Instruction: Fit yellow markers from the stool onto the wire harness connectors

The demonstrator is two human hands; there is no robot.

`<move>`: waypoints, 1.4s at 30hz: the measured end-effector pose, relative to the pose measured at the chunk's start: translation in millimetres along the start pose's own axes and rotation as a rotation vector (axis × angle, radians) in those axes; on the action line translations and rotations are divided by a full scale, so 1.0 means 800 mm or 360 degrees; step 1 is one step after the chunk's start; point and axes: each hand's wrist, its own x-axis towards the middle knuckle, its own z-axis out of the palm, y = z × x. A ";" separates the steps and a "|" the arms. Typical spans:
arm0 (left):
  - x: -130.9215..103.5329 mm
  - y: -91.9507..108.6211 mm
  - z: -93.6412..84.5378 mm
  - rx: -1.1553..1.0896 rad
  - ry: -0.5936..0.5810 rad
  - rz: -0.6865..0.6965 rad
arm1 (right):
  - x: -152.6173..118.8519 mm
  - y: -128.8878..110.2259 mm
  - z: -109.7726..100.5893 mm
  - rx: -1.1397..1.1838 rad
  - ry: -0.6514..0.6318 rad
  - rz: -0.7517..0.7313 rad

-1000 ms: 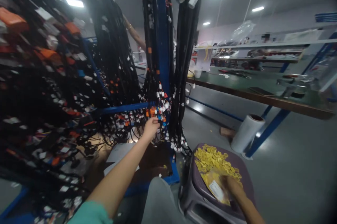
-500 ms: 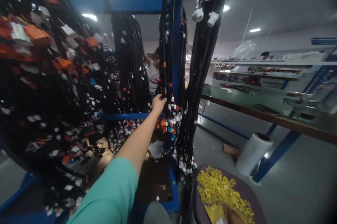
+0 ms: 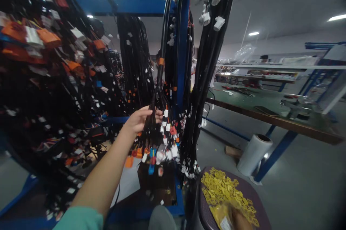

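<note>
My left hand [image 3: 138, 119] reaches forward, its fingers curled around the upper branches of a black wire harness [image 3: 156, 96]. Below that grip, the harness fans out into several ends with white, orange, blue and red connectors [image 3: 152, 152]. An orange tape band wraps its trunk above the hand. My right hand [image 3: 239, 220] is low at the bottom edge, blurred, beside a clear bag [image 3: 220, 215] with a white label and yellow contents. Its fingers are hidden. Around the bag, small yellow plastic pieces [image 3: 221, 186] lie heaped on a dark purple stool [image 3: 259, 201].
Thick bundles of harnesses [image 3: 29, 93] hang on the left, and another [image 3: 213, 53] hangs to the right of the blue rack post [image 3: 183, 53]. A green-topped workbench [image 3: 243, 102] and a plastic-film roll [image 3: 254, 154] are at right. A person [image 3: 264, 58] is far behind.
My left hand has drawn the harness toward me and to the left, away from the rack post. Its connectors now hang in front. My right hand stays by the bag.
</note>
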 end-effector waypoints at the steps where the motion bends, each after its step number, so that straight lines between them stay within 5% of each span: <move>1: -0.013 0.001 -0.002 -0.0159 -0.0091 -0.0059 | 0.000 0.002 0.001 -0.0013 0.0021 -0.0007; 7: -0.055 0.011 0.018 -0.0312 -0.0472 -0.0263 | -0.020 -0.034 -0.039 0.0031 0.0373 0.0009; 12: -0.072 0.031 0.044 -0.0143 -0.0650 -0.0364 | -0.053 -0.154 -0.139 0.0874 0.0883 -0.0501; 14: -0.078 0.038 0.055 -0.0195 -0.0658 -0.0404 | -0.073 -0.216 -0.186 0.1285 0.0885 -0.0778; 16: -0.085 0.043 0.066 -0.0267 -0.0668 -0.0445 | -0.095 -0.278 -0.230 0.1717 0.0628 -0.0992; 18: -0.091 0.048 0.078 -0.0326 -0.0656 -0.0502 | -0.116 -0.334 -0.266 0.2033 0.0160 -0.1191; 20: -0.096 0.052 0.087 -0.0362 -0.0568 -0.0561 | -0.133 -0.378 -0.289 0.2052 -0.0315 -0.1350; 22: -0.100 0.055 0.090 -0.0344 -0.0404 -0.0588 | -0.146 -0.406 -0.301 0.1983 -0.0506 -0.1421; 26: -0.115 0.060 0.078 -0.0178 -0.0211 -0.0476 | -0.157 -0.421 -0.306 0.1994 -0.0530 -0.1350; 34: -0.162 0.022 0.035 -0.0317 -0.0650 -0.0438 | -0.165 -0.412 -0.317 0.1858 -0.0382 -0.1271; 42: -0.190 -0.024 0.073 -0.0747 -0.0824 -0.0226 | -0.146 -0.418 -0.297 0.1568 0.0125 -0.1370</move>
